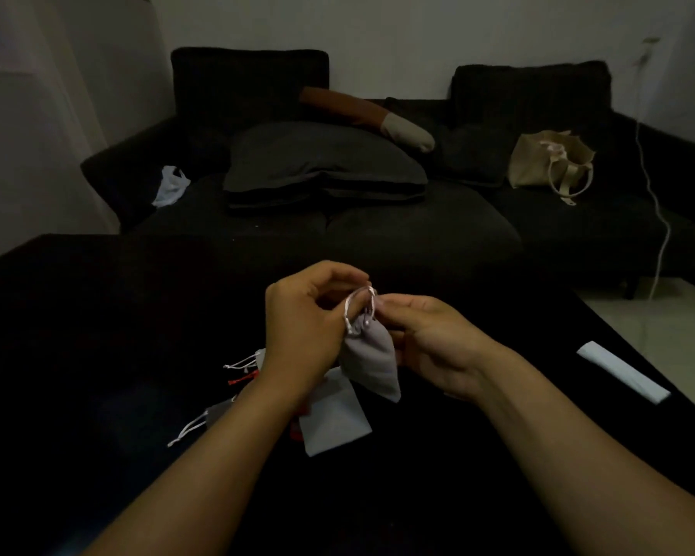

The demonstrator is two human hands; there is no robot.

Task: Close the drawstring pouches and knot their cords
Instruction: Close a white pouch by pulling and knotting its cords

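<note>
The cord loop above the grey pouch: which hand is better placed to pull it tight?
Probably the left hand: its fingers pinch the cord at the top, while the right hand steadies the grey pouch.

A pouch (372, 363) hung between the left hand (309, 319) and right hand (430, 339), above the table (97, 335); other pouches (334, 419) lay beneath, a sofa (378, 218) behind.

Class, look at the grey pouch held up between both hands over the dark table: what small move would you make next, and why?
Probably pull the cord ends apart to draw the knot snug. The grey pouch already hangs with its mouth gathered, and the left hand and right hand each pinch the cord, looped just above the neck. Whether a knot is already formed there cannot be told.
</note>
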